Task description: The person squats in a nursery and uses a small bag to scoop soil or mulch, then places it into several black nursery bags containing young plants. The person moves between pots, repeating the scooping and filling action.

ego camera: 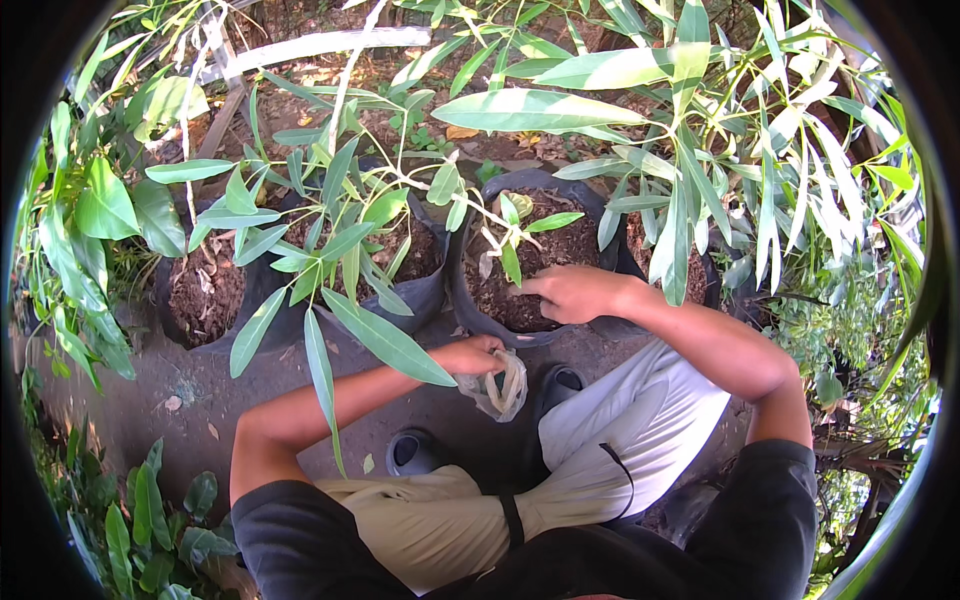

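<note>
My left hand (pixel 472 355) is closed on the rim of a small clear plastic bag (pixel 501 390), just in front of the black grow bags. Something pale shows in the bag; I cannot tell what. My right hand (pixel 562 294) reaches over the soil (pixel 525 259) of a black plastic grow bag (pixel 469 300), fingers curled with the index finger pointing left at the soil. Whether its fingertips hold anything is not clear. A thin plant stem (pixel 480 206) with green leaves leans across above this bag, close to the right hand's fingers.
More soil-filled grow bags stand on the left (pixel 202 300), beside the middle one (pixel 409 292) and at the right (pixel 694 277). Long leaves (pixel 382 337) hang over my left forearm. Leafy branches (pixel 540 110) cross the top. A pale pole (pixel 322 49) lies behind. Plants border both sides.
</note>
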Tool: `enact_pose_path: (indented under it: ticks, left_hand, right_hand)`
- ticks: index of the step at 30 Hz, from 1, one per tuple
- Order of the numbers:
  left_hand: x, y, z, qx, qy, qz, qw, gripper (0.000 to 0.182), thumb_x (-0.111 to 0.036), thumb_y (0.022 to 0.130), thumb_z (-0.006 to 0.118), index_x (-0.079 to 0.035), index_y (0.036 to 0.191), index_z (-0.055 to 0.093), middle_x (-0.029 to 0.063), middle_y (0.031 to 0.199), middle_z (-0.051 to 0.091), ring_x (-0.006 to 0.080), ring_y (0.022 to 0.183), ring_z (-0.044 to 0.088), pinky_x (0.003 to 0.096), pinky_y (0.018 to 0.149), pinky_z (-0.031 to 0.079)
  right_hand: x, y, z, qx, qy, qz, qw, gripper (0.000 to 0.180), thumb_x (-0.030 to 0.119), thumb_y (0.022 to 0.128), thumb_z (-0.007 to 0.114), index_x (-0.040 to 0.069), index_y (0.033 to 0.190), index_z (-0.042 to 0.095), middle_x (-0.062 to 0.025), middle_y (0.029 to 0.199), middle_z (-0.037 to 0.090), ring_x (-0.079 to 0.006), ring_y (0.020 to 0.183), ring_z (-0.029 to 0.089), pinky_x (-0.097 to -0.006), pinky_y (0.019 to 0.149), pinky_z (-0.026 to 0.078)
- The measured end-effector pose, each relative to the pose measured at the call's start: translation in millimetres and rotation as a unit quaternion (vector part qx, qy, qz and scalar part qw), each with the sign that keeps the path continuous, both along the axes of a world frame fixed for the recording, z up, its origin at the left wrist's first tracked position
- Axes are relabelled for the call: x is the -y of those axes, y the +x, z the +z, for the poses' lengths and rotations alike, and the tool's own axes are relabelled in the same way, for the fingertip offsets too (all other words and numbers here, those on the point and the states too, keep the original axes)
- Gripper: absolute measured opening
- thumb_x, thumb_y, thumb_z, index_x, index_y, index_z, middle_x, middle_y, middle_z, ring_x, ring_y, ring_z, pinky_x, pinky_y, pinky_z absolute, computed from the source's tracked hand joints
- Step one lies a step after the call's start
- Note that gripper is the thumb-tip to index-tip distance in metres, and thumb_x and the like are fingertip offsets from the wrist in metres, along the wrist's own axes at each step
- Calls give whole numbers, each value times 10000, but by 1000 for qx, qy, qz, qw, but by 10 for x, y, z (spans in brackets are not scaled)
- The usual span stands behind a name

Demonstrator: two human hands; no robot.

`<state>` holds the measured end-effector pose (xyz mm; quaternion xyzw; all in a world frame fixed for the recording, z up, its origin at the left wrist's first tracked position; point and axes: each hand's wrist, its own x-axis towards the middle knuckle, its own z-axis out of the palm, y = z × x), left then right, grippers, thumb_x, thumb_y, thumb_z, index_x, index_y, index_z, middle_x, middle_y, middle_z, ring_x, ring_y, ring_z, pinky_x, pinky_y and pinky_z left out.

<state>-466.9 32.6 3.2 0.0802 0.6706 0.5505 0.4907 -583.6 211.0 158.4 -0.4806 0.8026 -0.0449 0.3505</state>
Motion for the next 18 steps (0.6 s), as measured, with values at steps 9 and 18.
enact_pose_path:
  ticks: [9,18]
  left_hand:
    - [59,18,59,-3,-5,1,1000,315,-233,851,584,-66,1117,598,22,960,613,134,908,546,300,807,439]
    - [107,121,70,10,-6,17,1000,328,-254,858,574,-66,1126,588,29,983,601,144,947,527,313,846,421]
  right_hand:
    - [163,128,53,-32,104,9,994,611,123,812,548,174,1411,437,-227,970,652,-406,892,635,-510,800,491]
    - [267,97,-51,-59,185,64,979,576,167,827,514,202,1398,452,-211,998,664,-381,939,644,-506,805,489]
